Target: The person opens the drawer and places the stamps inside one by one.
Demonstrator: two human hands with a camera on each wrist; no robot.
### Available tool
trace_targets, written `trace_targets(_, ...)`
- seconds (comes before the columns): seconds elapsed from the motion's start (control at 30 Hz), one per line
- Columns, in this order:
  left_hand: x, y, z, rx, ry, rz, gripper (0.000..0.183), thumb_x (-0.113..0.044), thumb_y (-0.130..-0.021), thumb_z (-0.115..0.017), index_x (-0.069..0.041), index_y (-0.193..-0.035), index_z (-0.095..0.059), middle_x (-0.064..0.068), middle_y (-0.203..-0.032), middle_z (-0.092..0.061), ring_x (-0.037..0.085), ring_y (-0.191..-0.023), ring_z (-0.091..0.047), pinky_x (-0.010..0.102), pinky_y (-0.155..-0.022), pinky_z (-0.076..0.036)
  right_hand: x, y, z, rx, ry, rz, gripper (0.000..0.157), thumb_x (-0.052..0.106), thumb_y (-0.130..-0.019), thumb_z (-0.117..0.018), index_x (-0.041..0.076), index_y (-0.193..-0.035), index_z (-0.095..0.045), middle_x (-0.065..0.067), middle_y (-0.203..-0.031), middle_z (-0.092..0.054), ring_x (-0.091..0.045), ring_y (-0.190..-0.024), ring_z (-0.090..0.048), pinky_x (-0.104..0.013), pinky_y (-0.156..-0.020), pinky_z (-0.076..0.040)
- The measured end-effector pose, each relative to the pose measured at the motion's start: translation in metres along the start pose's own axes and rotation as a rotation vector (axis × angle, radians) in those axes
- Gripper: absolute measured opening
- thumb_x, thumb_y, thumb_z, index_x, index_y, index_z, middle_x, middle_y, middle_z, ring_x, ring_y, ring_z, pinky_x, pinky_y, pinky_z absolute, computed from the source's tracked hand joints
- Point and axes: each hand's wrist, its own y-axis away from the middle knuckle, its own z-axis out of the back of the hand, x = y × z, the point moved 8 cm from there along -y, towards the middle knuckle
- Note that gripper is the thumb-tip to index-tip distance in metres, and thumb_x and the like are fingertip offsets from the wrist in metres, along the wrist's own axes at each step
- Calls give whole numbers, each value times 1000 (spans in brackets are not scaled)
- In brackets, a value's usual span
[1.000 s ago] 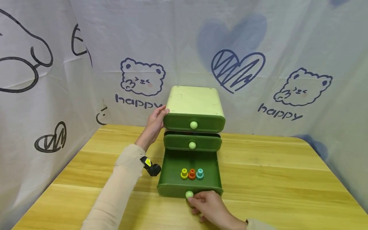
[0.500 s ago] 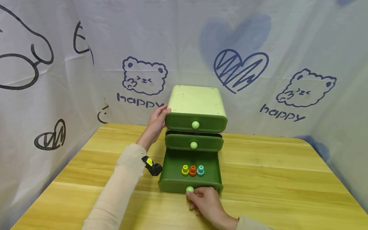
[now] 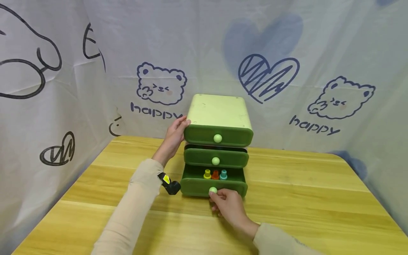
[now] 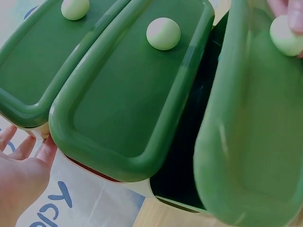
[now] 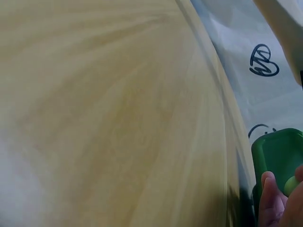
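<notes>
A small cabinet [image 3: 220, 109] with a pale green top and three dark green drawers stands on the table. My left hand [image 3: 173, 140] rests against its left side near the top drawer, fingers extended, as the left wrist view also shows. At the bottom, my right hand [image 3: 230, 208] pinches the round light green knob [image 3: 213, 190] of the lowest drawer [image 3: 196, 187], which is partly pulled out. Inside that drawer stand a yellow peg [image 3: 207, 174], an orange-red peg [image 3: 215, 174] and a light blue peg [image 3: 223, 174] in a row.
The middle drawer [image 3: 197, 158] sticks out slightly, with a dark gap above its front. A wooden table [image 3: 306, 198] lies under everything, backed by a white curtain [image 3: 210, 46] with drawn bears and hearts. A black wrist camera [image 3: 170, 185] sits on the left sleeve.
The lowest drawer has slid inward, carrying the three pegs back toward the cabinet, with my right hand staying on its knob. My left hand has kept its place on the cabinet's side.
</notes>
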Motion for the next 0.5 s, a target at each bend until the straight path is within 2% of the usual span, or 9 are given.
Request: trace_targets(0.5, -2, 3, 0, 2, -8, 3, 63, -27, -95, -52, -3, -149, -30, 17, -150, -33, 29, -133, -39, 38, -109, -36, -1, -20, 1, -20, -1, -25, 24, 21, -91, -67, -3, -89, -70, -10, -75, -71, -12, -56, -61, -24, -45, -49)
